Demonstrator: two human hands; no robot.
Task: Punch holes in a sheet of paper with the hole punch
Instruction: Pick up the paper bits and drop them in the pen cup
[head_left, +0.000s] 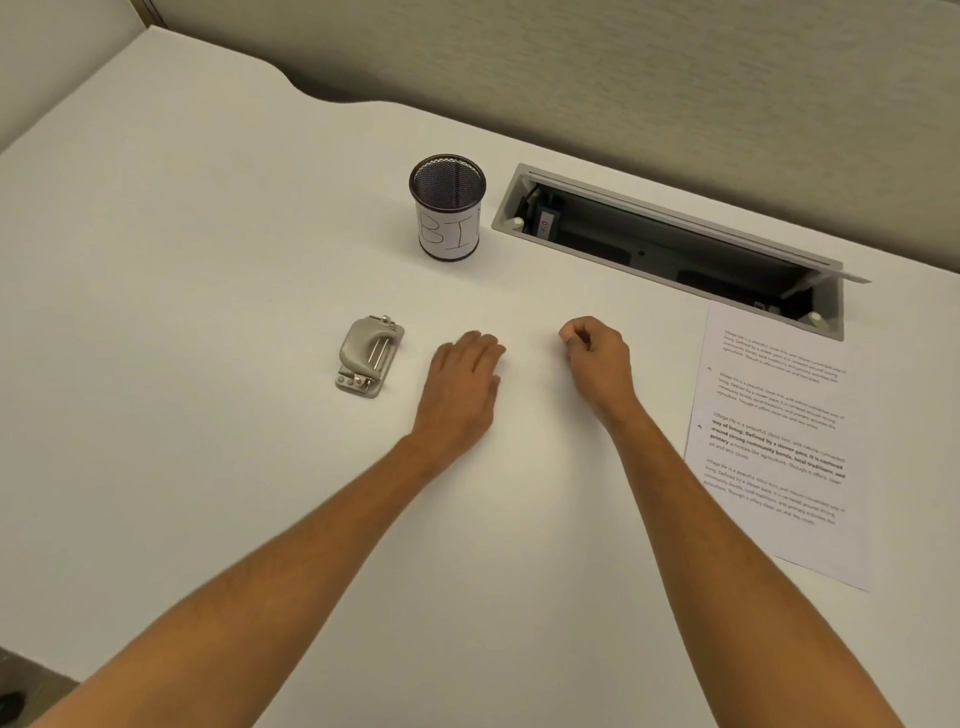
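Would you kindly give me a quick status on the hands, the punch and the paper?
Left hand flat on desk, empty; right hand loosely curled, empty. Hole punch untouched, left of left hand. Printed sheet lies far right, unpunched. Mesh cup behind, not obstructing.

The mesh cup label reads "BI"; the sheet carries printed paragraphs.

hole punch left of both hands, sheet of paper right, mesh cup behind.
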